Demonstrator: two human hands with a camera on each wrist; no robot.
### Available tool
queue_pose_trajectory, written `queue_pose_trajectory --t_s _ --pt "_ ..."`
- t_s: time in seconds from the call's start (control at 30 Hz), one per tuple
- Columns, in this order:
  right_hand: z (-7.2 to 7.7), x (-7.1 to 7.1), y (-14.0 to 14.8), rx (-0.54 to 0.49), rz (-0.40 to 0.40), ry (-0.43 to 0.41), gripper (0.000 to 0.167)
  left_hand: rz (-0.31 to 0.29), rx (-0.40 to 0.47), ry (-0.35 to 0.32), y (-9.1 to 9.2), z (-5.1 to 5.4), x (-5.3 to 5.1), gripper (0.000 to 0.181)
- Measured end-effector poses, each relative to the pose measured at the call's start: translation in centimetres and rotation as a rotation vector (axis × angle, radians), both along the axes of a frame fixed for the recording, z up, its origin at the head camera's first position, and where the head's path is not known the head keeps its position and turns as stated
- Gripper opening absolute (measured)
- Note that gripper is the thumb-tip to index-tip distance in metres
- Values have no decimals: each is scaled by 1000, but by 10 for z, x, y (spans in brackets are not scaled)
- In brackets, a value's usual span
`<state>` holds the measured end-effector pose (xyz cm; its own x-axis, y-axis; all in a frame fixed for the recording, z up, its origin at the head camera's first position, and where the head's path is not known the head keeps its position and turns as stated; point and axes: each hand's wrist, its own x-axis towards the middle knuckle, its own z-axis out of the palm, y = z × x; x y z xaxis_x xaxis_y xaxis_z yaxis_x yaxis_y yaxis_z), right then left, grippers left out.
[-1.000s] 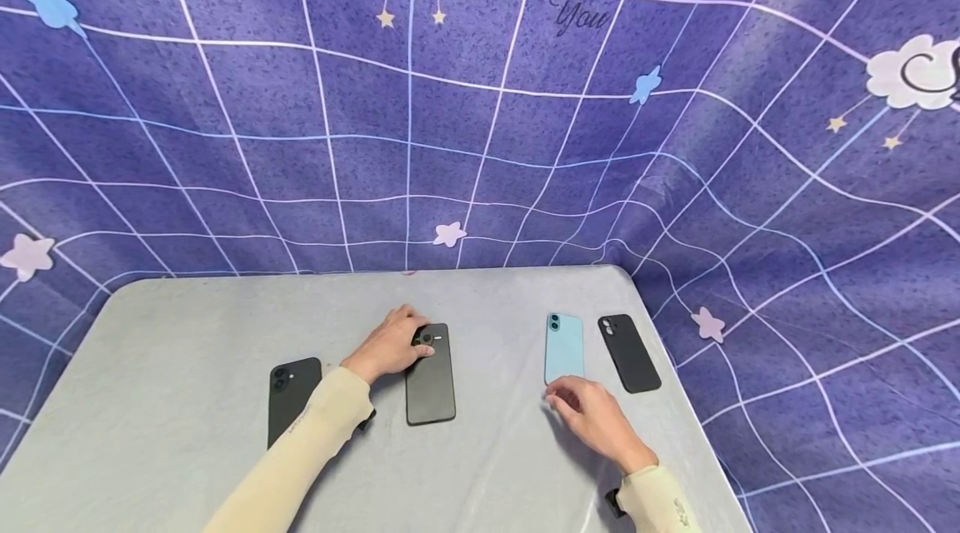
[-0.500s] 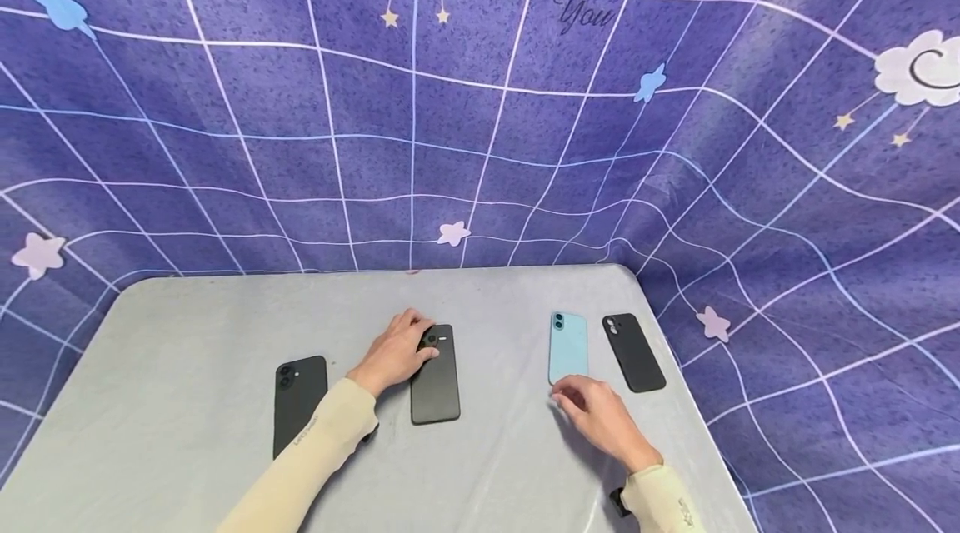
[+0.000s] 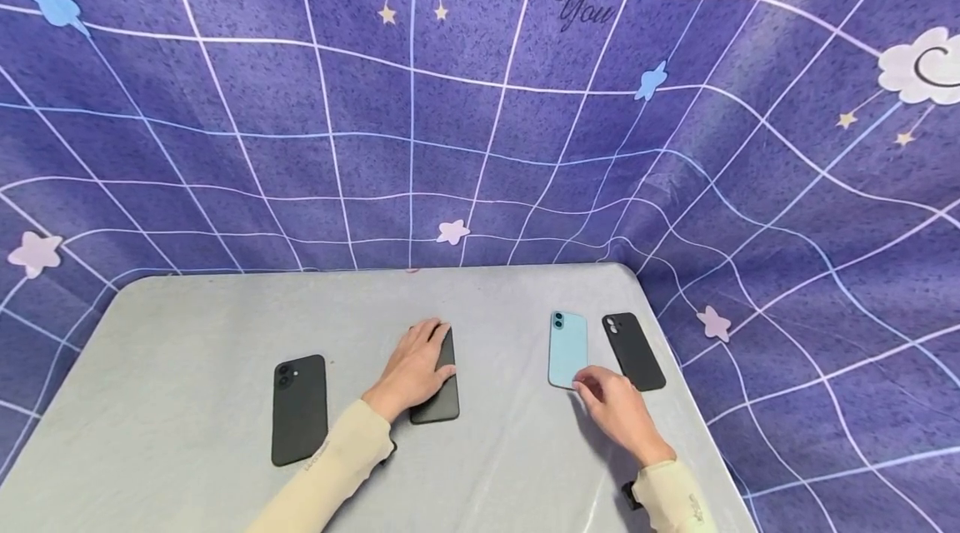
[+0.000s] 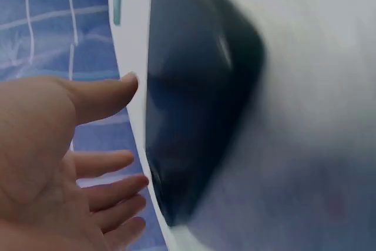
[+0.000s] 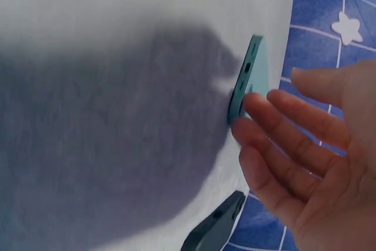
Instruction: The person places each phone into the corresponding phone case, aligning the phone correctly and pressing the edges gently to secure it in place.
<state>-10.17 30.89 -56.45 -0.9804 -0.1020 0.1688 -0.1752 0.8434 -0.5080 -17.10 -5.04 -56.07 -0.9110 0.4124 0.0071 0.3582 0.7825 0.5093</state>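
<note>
My left hand (image 3: 415,368) lies over a dark grey phone (image 3: 437,410) near the middle of the table, covering its camera end. In the left wrist view, the thumb and fingers are extended alongside the dark phone (image 4: 188,86), without gripping it. At the right, my right hand (image 3: 617,408) hovers by the lower end of a light blue phone (image 3: 567,350), its fingers loosely bent around nothing. The right wrist view has the blue phone (image 5: 249,74) just beyond the fingertips; whether they touch it I cannot tell.
A black phone case (image 3: 635,354) with camera cutouts lies right of the blue phone, near the table's right edge. Another black phone (image 3: 299,408) lies left of my left forearm. Purple grid-patterned cloth (image 3: 375,158) hangs behind the grey-covered table (image 3: 187,350).
My left hand has slid rightward and nearer over the dark grey phone, covering more of it. The right hand has shifted right along the blue phone's lower end. The phones stay put.
</note>
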Motion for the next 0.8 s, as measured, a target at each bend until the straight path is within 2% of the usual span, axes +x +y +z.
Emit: queue_pose_trajectory --t_s 0.13,0.27,0.4,0.5,0.63,0.8 --pt "0 -5 11 8 -64 22 6 -13 97 -44 28 3 11 68" --pt "-2 -11 25 16 -142 45 9 -12 182 -56 61 -1 17 62" --pt "-5 -19 38 16 -180 57 12 38 248 -68 92 -6 18 54" --pt "-6 -25 46 16 -197 67 12 83 284 -83 114 -11 14 48" --pt "-4 -31 55 16 -231 91 13 140 273 -79 138 -13 7 48" --pt "0 -36 64 36 -298 96 19 201 210 -81 163 -10 -1 69"
